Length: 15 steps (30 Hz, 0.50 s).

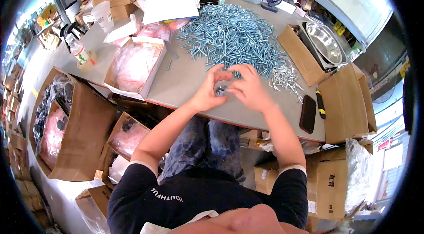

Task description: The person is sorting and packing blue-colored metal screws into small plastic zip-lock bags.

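In front of my chest, above the table's near edge, my left hand [209, 91] curls round a small clear bag [220, 90] with small greyish pieces in it, which are too small to name. Close on its right is my right hand [251, 87], its fingers bent and its thumb apart from them. The right fingertips come up to the bag's rim, and I cannot tell whether they touch it. Just beyond my hands spreads a big heap of bluish metal screws [238, 35]. A smaller pile of silvery screws [285, 77] adjoins it on the right.
Left of my hands lies an open box of pinkish plastic bags [132, 66]. A phone [308, 114] and a yellow-black cutter [320, 104] are at right, near a carton with a steel pan [324, 42]. Cartons [81, 132] flank my legs. A small fan [272, 0] stands behind.
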Each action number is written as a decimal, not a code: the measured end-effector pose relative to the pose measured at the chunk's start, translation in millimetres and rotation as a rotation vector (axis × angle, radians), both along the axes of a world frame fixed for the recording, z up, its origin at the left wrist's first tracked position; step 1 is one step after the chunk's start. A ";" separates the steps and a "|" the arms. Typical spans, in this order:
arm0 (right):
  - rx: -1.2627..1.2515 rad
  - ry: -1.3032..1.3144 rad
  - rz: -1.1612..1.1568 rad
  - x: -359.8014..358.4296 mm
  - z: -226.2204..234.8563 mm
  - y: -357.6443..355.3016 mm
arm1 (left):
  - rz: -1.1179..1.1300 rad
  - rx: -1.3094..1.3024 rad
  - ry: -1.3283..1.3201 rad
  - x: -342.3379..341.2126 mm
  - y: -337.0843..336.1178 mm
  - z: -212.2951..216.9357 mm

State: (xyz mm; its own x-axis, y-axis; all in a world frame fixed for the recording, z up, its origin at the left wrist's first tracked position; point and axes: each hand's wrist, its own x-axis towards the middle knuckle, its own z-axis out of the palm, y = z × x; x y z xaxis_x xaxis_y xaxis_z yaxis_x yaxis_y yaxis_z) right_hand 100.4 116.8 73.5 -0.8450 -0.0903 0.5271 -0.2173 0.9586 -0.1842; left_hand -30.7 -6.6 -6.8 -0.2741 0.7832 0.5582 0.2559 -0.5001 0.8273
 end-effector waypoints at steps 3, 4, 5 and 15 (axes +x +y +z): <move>-0.170 0.009 0.030 -6.3 18.0 4.1 | -0.050 -0.039 -0.270 10.5 -1.7 14.7; -0.258 0.018 0.031 -8.2 21.3 7.7 | -0.053 -0.090 -0.395 15.4 -0.7 20.9; -0.345 0.025 0.038 -10.6 24.6 9.9 | -0.052 -0.092 -0.391 16.9 1.7 21.2; -0.624 -0.325 0.070 17.3 30.4 18.6 | -0.032 -0.169 0.066 -6.6 16.4 1.4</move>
State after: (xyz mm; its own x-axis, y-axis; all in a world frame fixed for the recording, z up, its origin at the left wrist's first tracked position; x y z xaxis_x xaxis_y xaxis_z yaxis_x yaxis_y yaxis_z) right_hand 117.7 135.4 103.9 -0.9715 0.0870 0.2204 -0.1154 0.6386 -0.7608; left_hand -37.3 9.9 -5.4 -0.2152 0.8748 0.4341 0.2986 -0.3643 0.8821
